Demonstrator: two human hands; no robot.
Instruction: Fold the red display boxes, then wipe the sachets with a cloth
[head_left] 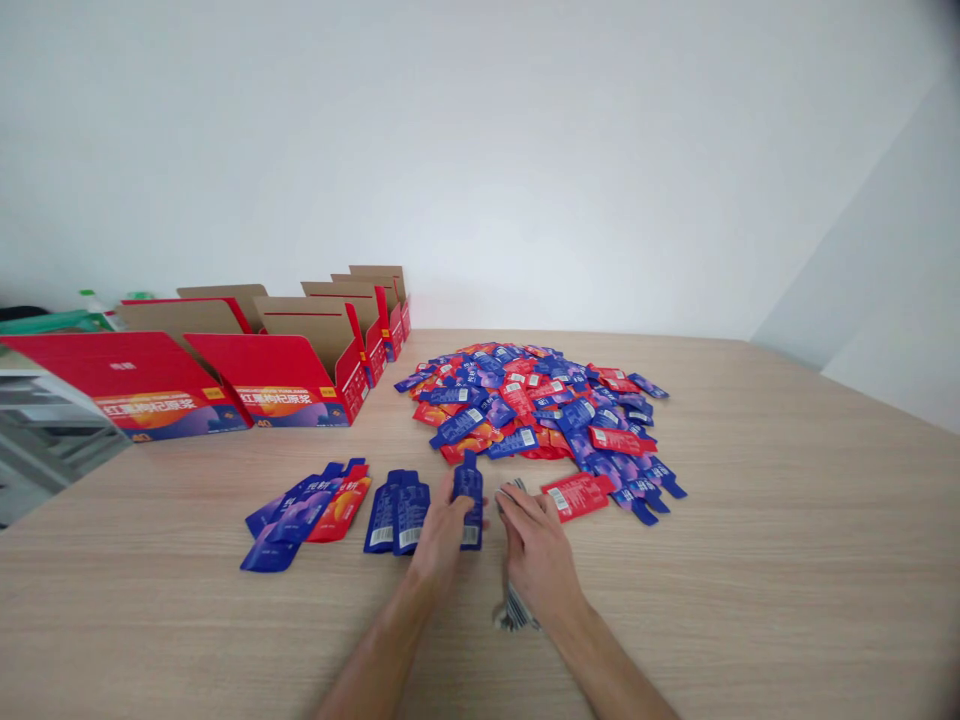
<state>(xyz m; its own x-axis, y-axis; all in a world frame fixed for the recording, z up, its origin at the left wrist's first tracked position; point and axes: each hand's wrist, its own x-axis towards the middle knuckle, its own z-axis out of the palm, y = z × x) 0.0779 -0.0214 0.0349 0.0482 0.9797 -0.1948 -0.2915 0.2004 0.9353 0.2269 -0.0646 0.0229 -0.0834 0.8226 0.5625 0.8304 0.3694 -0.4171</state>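
My left hand [441, 535] is closed on a dark blue pouch [470, 488], its thumb across the front and the spout end pointing away from me. My right hand [536, 545] is bunched over a grey striped cloth [514, 612], most of which is hidden under the fingers and palm. Just left of my left hand, two blue pouches [411, 512] lie overlapping, barcodes at the near end. Beyond my right hand's knuckles rests a red pouch [579, 496].
Farther left is a small fanned group of blue and red pouches [304, 515]. A large heap of mixed pouches [517, 395] spreads over the table's [765, 540] far middle. Several open red cartons [285, 375] stand in rows along the left, flaps raised. A white wall [570, 180] rises behind.
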